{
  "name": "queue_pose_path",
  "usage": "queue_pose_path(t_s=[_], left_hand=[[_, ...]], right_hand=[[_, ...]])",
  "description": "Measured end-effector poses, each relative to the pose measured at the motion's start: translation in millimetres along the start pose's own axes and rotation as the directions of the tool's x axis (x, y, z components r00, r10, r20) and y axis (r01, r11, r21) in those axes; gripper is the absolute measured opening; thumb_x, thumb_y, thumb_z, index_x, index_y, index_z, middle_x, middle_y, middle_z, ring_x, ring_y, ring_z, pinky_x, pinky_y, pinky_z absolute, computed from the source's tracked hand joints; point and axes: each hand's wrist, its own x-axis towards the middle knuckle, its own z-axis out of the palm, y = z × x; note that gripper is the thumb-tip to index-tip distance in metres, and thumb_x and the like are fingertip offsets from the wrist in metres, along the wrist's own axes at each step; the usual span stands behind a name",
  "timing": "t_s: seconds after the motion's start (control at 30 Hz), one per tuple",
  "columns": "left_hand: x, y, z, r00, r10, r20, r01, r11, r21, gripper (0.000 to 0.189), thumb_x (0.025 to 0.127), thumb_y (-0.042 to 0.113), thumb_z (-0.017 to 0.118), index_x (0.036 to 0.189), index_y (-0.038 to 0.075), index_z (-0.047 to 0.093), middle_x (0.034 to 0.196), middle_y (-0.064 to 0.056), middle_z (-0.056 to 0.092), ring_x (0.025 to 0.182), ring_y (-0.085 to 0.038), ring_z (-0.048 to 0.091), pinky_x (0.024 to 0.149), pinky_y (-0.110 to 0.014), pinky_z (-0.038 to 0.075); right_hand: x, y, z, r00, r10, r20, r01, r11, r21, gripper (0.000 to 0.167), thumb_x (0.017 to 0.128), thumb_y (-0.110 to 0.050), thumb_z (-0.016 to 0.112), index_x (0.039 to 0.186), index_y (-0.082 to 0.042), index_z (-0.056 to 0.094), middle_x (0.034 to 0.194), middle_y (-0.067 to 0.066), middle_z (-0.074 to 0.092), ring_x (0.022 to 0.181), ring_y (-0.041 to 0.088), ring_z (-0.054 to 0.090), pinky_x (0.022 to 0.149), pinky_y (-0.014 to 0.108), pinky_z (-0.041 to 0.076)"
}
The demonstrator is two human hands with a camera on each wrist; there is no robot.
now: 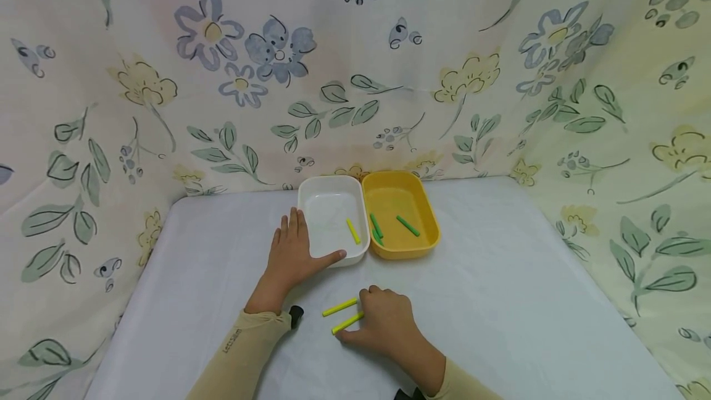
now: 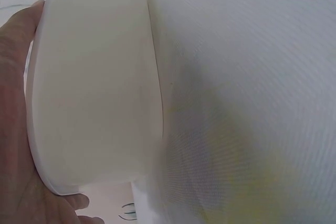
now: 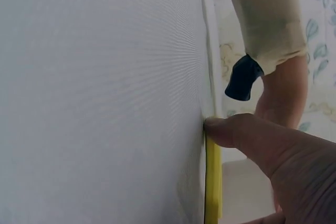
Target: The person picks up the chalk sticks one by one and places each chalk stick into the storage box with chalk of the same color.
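Note:
My left hand [image 1: 291, 255] lies against the left and near sides of the white tub [image 1: 328, 190], fingers straight and spread, thumb along the near rim. The left wrist view shows the tub's wall [image 2: 94, 87] between thumb and fingertips. One yellow stick [image 1: 353, 231] lies inside the tub. My right hand [image 1: 386, 320] grips a second yellow stick [image 1: 347, 324] on the table, its thumb [image 3: 223, 129] at the left end; the curled fingers hide the other end. Just beyond lies a third yellow stick [image 1: 339, 307], close to the fingertips.
A yellow tub [image 1: 428, 202] stands against the white tub's right side, with several green sticks [image 1: 408, 226] in it. White cloth [image 1: 516, 301] covers the table. A floral curtain [image 1: 355, 66] hangs behind and at both sides.

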Motion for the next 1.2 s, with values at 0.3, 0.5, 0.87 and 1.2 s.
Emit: queue_pose_path(t_s=[0.3, 0.5, 0.87, 1.2], left_hand=[[0.1, -1.8, 1.8, 1.000, -0.006, 0.000, 0.006, 1.000, -0.004, 0.150, 0.074, 0.097, 0.058, 0.168, -0.004, 0.000, 0.178, -0.024, -0.003, 0.165, -0.047, 0.005, 0.131, -0.064, 0.015], [-1.1, -0.1, 0.7, 1.000, -0.007, -0.003, 0.007, 1.000, -0.003, 0.149, 0.075, 0.097, 0.058, 0.168, -0.005, 0.001, 0.177, -0.025, -0.001, 0.165, -0.047, 0.006, 0.131, -0.065, 0.016], [-1.3, -0.9, 1.5, 1.000, -0.011, 0.001, 0.011, 1.000, 0.001, 0.150, 0.074, 0.097, 0.058, 0.168, -0.004, 0.001, 0.178, -0.024, -0.002, 0.165, -0.046, 0.006, 0.131, -0.064, 0.017], [-1.5, 0.1, -0.2, 1.000, -0.010, -0.001, 0.010, 1.000, -0.010, 0.150, 0.074, 0.097, 0.059, 0.168, -0.004, 0.000, 0.178, -0.024, -0.003, 0.165, -0.047, 0.005, 0.131, -0.065, 0.016]], right_hand=[[-0.3, -2.4, -1.0, 0.999, 0.020, 0.028, -0.021, 1.000, 0.022, 0.071, 0.065, -0.088, 0.074, 0.085, -0.020, 0.066, 0.069, -0.009, 0.048, 0.058, 0.011, 0.046, 0.050, 0.031, 0.037], [-0.9, -4.4, -2.1, 0.999, 0.026, 0.023, -0.026, 0.999, 0.020, 0.072, 0.065, -0.089, 0.074, 0.083, -0.020, 0.066, 0.068, -0.009, 0.048, 0.058, 0.010, 0.046, 0.050, 0.031, 0.037], [-1.9, -5.7, 0.9, 0.999, 0.018, -0.043, -0.017, 1.000, 0.017, 0.073, 0.063, -0.091, 0.072, 0.077, -0.020, 0.062, 0.067, -0.010, 0.049, 0.055, 0.010, 0.046, 0.049, 0.030, 0.036], [2.8, -9.6, 1.6, 0.999, 0.042, -0.006, -0.042, 0.999, 0.017, 0.080, 0.060, -0.098, 0.068, 0.078, -0.020, 0.059, 0.066, -0.008, 0.048, 0.055, 0.011, 0.044, 0.050, 0.031, 0.036]])
